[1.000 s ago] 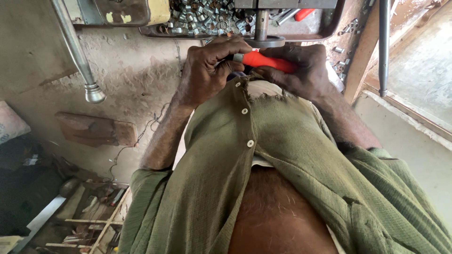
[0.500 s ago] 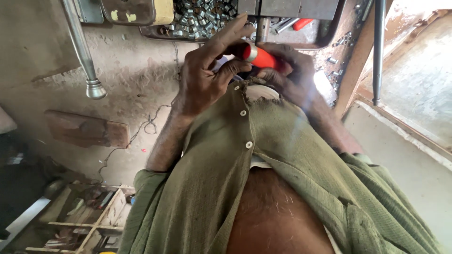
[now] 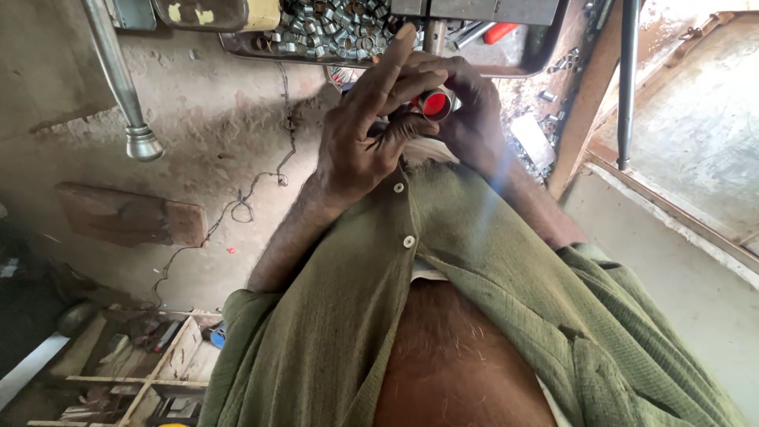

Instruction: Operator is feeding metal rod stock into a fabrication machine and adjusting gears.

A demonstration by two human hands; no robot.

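At top centre, both hands pinch a red tool [image 3: 434, 103]: left hand [image 3: 365, 142] partly open, fingers raised; right hand [image 3: 473, 119] curled behind it. Most of the tool is hidden. A tray [image 3: 545, 59] of metal rings is cut off above.

Soft daylight enters from the right, leaving the lower left corner in deep shadow, with slight blur and wide-angle stretching toward the edges.

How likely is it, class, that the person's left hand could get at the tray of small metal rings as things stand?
Probably yes. The left hand sits just below the tray of small metal rings, its raised fingers close to the rim with nothing between. But its grip, with the right hand, is on a red-handled tool.
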